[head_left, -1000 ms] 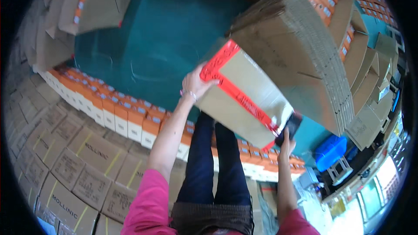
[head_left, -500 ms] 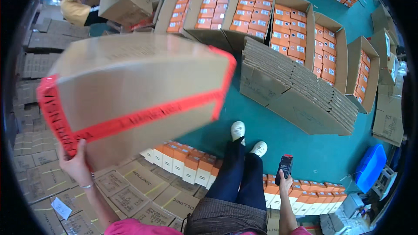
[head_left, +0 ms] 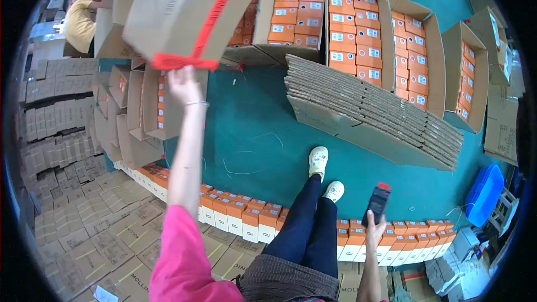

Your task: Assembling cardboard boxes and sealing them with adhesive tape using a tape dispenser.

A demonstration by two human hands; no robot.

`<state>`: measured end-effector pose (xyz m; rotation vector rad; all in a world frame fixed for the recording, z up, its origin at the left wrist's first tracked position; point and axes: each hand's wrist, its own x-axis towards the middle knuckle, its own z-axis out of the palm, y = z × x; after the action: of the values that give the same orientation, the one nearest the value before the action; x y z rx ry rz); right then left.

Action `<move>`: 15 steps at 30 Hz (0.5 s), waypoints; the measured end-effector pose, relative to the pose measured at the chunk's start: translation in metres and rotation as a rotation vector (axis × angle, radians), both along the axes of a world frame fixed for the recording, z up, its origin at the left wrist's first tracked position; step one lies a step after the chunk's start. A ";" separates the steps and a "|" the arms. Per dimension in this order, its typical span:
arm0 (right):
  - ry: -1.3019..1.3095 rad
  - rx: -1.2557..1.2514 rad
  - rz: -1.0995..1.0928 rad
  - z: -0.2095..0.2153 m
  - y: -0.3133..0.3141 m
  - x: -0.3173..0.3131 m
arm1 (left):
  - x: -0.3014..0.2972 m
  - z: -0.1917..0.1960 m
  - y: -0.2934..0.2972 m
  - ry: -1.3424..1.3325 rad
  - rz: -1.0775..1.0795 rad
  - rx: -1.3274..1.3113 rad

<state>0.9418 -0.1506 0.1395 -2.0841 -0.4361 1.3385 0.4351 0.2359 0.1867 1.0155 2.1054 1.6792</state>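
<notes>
1. Looking down through the head camera, the left hand (head_left: 182, 84) is raised at full reach, its grip pressed against the lower edge of a large brown cardboard carton sealed with red tape (head_left: 187, 11); the carton tilts high at the upper left, above the floor.
2. The right hand (head_left: 373, 225) hangs low at the lower right, fingers wrapped around a slim black handheld device with a red tip (head_left: 378, 202).
3. A pink sleeve (head_left: 182, 257) covers the left upper arm; dark blue trousers and pale shoes (head_left: 318, 161) stand on the teal floor (head_left: 251, 134).
4. A slanting stack of flattened brown cardboard sheets (head_left: 369, 112) lies on the floor right of centre.
5. Behind it, open brown cartons packed with small orange-and-white boxes (head_left: 352, 22) line the top, each box with a white label.
6. A row of the same orange-and-white small boxes (head_left: 246, 218) runs along the floor by the feet, just beside sealed brown cartons (head_left: 89, 229) at the lower left.
7. A blue plastic bin (head_left: 484, 193) sits at the right edge.
8. A person in a yellow top (head_left: 78, 22) is at the upper left.
</notes>
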 end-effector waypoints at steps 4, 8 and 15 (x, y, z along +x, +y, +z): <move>-0.402 0.330 0.123 -0.017 0.057 0.043 | 0.187 -0.083 -0.029 -0.030 -0.273 -0.473; -1.082 0.519 0.676 -0.043 0.161 0.071 | 0.290 -0.152 -0.049 -0.211 -0.110 -0.562; -0.933 0.447 1.025 -0.063 0.192 0.076 | 0.321 -0.186 -0.085 -0.126 -0.115 -0.264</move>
<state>1.0177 0.0416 0.0769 -1.9827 -2.1700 0.4545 0.7565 0.1506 0.0003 0.9064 2.0756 1.3317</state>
